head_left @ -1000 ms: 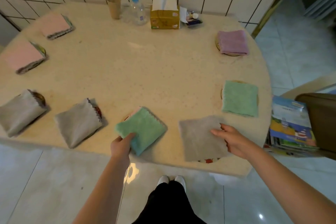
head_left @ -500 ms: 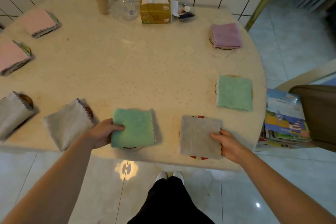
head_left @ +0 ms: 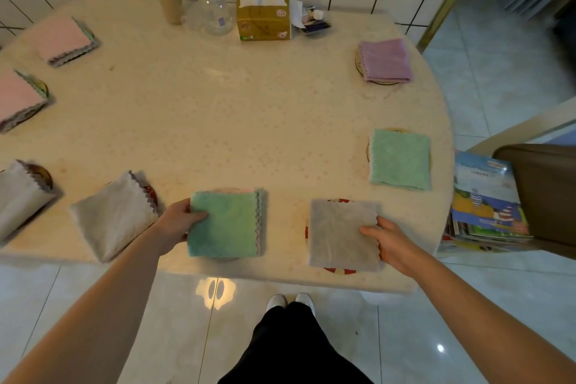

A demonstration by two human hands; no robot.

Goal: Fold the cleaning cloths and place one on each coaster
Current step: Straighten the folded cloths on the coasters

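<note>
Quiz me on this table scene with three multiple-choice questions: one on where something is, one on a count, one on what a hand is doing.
1. Where does the tissue box stand?
A. At the far edge of the table, by the tiled wall
B. In the middle of the table
C. On the floor

2. How many folded cloths lie on the table?
A. Five
B. Eight
C. Ten

3. What is the left hand doing?
A. Hanging free beside the table
B. Holding the edge of the teal cloth
C. Lifting the paper cup

Answers:
1 A, the box sits next to the pump bottle right under the wall tiles.
2 B, two pink, three grey, two green-toned and one purple cloth add up to eight.
3 B, its thumb lies on top of the cloth's left edge, while the right hand holds the grey cloth.
</note>
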